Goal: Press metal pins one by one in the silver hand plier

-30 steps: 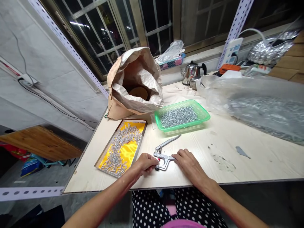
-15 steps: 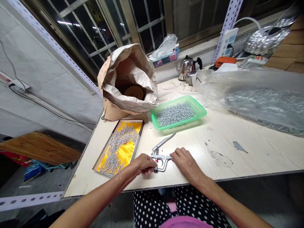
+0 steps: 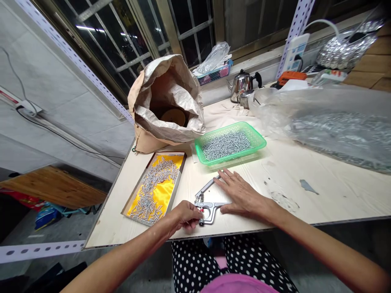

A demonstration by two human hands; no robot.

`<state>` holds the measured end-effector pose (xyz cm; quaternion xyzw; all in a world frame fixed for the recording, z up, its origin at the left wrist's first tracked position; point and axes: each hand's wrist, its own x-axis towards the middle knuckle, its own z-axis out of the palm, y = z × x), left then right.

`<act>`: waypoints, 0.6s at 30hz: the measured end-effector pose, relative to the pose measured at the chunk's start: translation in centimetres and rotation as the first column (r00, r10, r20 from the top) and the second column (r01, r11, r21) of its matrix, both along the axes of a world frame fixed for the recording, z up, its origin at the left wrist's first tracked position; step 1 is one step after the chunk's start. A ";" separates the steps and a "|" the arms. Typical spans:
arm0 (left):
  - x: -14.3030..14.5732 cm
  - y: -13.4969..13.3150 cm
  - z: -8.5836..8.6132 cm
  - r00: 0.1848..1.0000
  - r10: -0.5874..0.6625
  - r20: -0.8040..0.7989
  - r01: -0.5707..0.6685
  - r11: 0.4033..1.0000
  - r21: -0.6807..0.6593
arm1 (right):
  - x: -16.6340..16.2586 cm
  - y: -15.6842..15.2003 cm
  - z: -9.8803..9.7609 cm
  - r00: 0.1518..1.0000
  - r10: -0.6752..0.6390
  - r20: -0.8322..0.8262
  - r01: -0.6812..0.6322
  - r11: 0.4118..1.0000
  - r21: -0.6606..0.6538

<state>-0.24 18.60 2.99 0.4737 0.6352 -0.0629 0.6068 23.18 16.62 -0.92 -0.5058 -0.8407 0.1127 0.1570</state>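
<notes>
One metal press tool [image 3: 207, 205] lies on the tabletop [image 3: 305, 179]; left hand [image 3: 185, 215] fingers pinch its head, right hand [image 3: 240, 193] lies flat, fingers apart, across both handles.

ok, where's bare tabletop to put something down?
Free: pale wooden tabletop right of the right hand, between the green plastic basket and near edge. Crowded: left hand, metal hand press, yellow-lined tray, brown paper sack.

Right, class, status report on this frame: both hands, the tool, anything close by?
Left hand pinched at head of hand press. Right hand flat, fingers spread over its handles. Yellow tray left, green basket behind; neither touching.
</notes>
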 end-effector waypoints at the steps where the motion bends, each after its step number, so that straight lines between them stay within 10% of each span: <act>1: 0.0 -0.1 0.0 1.000 0.011 0.000 -0.011 1.000 0.004 | 0.1 0.5 0.1 0.999 0.029 0.019 -0.029 0.999 -0.031; 18: 0.0 -1.4 0.3 0.997 0.069 -0.019 -0.068 0.997 0.019 | -1.2 2.0 1.5 0.988 0.061 0.142 -0.058 0.998 -0.025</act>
